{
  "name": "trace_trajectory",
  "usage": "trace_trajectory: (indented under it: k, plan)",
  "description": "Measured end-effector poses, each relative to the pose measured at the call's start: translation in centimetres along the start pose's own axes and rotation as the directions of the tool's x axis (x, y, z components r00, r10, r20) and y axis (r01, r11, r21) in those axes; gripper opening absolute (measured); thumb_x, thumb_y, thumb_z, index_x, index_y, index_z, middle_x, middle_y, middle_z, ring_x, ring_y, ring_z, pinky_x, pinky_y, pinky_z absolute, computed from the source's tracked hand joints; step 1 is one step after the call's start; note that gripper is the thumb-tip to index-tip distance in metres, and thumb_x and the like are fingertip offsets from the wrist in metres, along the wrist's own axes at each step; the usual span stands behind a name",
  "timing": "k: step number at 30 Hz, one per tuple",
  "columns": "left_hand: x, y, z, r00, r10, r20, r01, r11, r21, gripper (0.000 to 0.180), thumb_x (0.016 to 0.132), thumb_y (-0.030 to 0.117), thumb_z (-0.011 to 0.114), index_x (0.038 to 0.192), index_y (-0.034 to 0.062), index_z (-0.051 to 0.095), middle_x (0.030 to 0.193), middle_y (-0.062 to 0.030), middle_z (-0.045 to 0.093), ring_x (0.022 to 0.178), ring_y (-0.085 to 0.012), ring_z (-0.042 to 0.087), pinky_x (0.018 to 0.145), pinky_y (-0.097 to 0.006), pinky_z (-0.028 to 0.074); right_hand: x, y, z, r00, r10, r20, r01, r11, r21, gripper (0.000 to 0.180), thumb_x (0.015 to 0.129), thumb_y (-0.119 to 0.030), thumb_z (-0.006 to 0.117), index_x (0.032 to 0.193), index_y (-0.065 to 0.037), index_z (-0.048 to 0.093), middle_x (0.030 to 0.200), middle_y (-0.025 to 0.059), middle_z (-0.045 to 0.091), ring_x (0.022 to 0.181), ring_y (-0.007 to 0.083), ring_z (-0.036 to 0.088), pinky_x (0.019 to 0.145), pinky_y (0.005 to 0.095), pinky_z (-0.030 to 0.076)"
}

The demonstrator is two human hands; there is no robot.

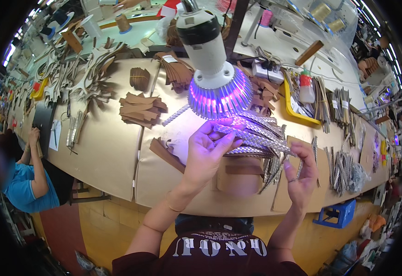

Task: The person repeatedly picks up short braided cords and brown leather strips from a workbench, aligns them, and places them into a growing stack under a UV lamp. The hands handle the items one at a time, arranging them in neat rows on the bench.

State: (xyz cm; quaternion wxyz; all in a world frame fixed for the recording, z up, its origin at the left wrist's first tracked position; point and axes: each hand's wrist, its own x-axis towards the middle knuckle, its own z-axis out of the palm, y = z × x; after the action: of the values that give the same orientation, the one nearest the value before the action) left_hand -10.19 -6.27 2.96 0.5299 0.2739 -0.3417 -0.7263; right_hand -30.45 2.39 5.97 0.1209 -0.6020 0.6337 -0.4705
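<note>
A purple-glowing lamp (219, 94) with a ribbed metal head hangs over the bench right in front of me. Just below it, my left hand (208, 149) pinches a silvery braided strap (260, 139) between thumb and fingers. The strap runs rightward to my right hand (303, 175), whose fingers and thumb close around its far end. More braided straps (267, 123) lie bunched behind and under the held one, their ends fanning to the right. A brown strip (243, 169) lies on a tan round-edged piece beneath the straps.
Brown leather pieces (141, 109) lie stacked to the left, near a banded bundle (139, 79). At right stand a yellow tray (289, 108), a bottle (306, 89) and more strap bundles (342, 172). A blue stool (336, 215) is at lower right; a person in blue (33, 184) sits at left.
</note>
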Motion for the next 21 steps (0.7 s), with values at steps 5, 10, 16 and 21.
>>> trace_trajectory:
  k: [5,10,16,21]
  plan:
    - [-1.8,-0.7,0.7,0.992,-0.091,0.088,0.095,0.995,-0.041,0.026,0.095,-0.003,0.054,0.12,-0.0031,0.05,0.117,-0.0158,0.062,0.108,-0.0192,0.062,0.091,-0.032,0.056,0.5,-4.2,-0.8,0.964,-0.228,0.134,0.264,0.781,-0.566,0.044,0.08,-0.022,0.076,0.118,-0.006,0.061,0.115,0.0112,0.062,0.106,0.0294,0.058,0.1,0.0415,0.037]
    - [-5.9,-2.7,1.0,0.99,-0.083,0.111,0.087,0.996,-0.035,0.034,0.094,-0.003,0.054,0.127,-0.0029,0.046,0.121,-0.0177,0.06,0.111,-0.0203,0.06,0.098,-0.033,0.05,0.0,-5.2,0.8,0.931,0.141,0.337,-0.009,0.931,-0.364,0.024,0.082,-0.021,0.075,0.1,-0.007,0.068,0.086,0.0066,0.068,0.078,0.0205,0.064,0.078,0.0344,0.046]
    - [-8.9,-5.6,-4.5,0.886,0.417,0.203,-0.413,0.509,0.755,0.045,0.078,0.005,0.073,0.12,-0.0002,0.057,0.122,-0.0187,0.059,0.104,-0.0342,0.061,0.088,-0.038,0.05,0.7,-4.2,2.2,0.896,0.333,0.295,-0.239,0.919,-0.313,0.013,0.083,-0.014,0.074,0.09,-0.006,0.069,0.077,0.0056,0.067,0.061,0.0174,0.059,0.055,0.0273,0.043]
    - [-10.7,-7.7,-5.6,0.934,0.277,0.226,-0.334,0.452,0.827,0.057,0.078,0.021,0.076,0.128,0.003,0.055,0.123,-0.0151,0.054,0.106,-0.0317,0.057,0.088,-0.041,0.046,0.5,-5.2,4.2,0.876,0.282,0.392,-0.085,0.889,-0.45,0.012,0.08,-0.016,0.076,0.085,-0.008,0.069,0.074,0.0028,0.066,0.056,0.0167,0.054,0.058,0.0298,0.039]
